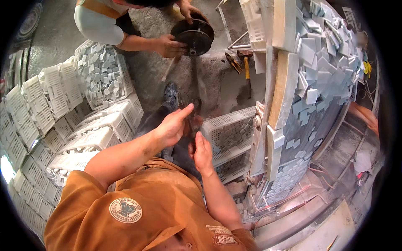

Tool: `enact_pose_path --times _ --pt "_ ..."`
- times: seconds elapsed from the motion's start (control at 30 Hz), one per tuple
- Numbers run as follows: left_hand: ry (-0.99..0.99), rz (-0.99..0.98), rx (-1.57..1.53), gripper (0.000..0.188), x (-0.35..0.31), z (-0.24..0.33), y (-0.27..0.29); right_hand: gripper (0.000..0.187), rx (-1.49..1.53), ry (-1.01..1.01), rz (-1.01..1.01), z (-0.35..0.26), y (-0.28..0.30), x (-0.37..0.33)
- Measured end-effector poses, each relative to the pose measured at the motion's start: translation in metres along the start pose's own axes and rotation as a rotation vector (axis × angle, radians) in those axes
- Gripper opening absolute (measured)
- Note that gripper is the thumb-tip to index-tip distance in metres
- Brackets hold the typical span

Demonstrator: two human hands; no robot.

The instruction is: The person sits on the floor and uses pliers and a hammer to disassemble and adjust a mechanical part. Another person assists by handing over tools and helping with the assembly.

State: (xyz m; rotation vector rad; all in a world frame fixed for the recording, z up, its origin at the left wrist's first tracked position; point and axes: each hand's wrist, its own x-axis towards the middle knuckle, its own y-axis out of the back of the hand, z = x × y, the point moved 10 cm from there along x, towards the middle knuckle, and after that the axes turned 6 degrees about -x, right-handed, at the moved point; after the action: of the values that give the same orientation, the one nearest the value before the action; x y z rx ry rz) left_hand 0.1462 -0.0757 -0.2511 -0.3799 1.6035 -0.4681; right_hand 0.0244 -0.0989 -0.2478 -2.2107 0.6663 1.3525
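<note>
White plastic, full of slats and pretty stiff by the look of it — that's the crate (229, 118) just beyond your right hand (202, 153), with a load of small grey tiles (230, 136) inside. It's sitting low down between your legs and the big tile-covered machine (284, 90), apart from your fingers. I'd guess it's heavy once loaded, and the tiles look hard but easy to chip at the corners, maybe slick if wet. Best hold would probably be two-handed under the rim on opposite sides, not by one thin slat.

As for your hands, neither looks clamped on anything. Your left hand (172, 126) reaches in across your front from the lower left, fingers stretched up and to the right. Your right forearm comes up from below, fingers pointing away from you, palm turned toward the left one. They face each other with a gap between — too dark and blurry in there for me to read details.

Ahead of you a co-worker has both hands on a black flanged wheel (197, 42), with a hammer (247, 69) and pliers (233, 62) lying nearby on the floor.
</note>
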Motion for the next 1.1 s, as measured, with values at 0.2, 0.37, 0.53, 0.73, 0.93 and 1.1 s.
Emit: enact_pose_path --times 0.2,0.37,0.53,0.73,0.93,1.1 --pt "-0.039 -0.02 0.032 0.044 0.013 -0.01 -0.01 0.045 -0.468 0.487 0.362 -0.058 0.02 -0.019" --pt "-0.061 0.016 0.171 0.042 0.016 -0.006 -0.022 0.047 -0.544 0.47 0.279 -0.062 0.033 -0.017" --pt "-0.066 0.087 0.363 0.043 0.024 0.0 -0.01 0.043 -0.66 0.543 0.329 -0.078 0.034 -0.022" --pt "-0.061 0.055 0.273 0.045 0.034 0.013 -0.002 0.04 -0.73 0.518 0.377 -0.102 0.028 -0.011" --pt "0.022 0.032 0.481 0.055 0.037 0.032 -0.008 0.042 -0.645 0.48 0.374 -0.099 0.027 0.002" --pt "-0.013 0.174 1.462 0.067 0.042 0.075 -0.004 0.043 -0.608 0.399 0.376 -0.09 0.022 0.012"
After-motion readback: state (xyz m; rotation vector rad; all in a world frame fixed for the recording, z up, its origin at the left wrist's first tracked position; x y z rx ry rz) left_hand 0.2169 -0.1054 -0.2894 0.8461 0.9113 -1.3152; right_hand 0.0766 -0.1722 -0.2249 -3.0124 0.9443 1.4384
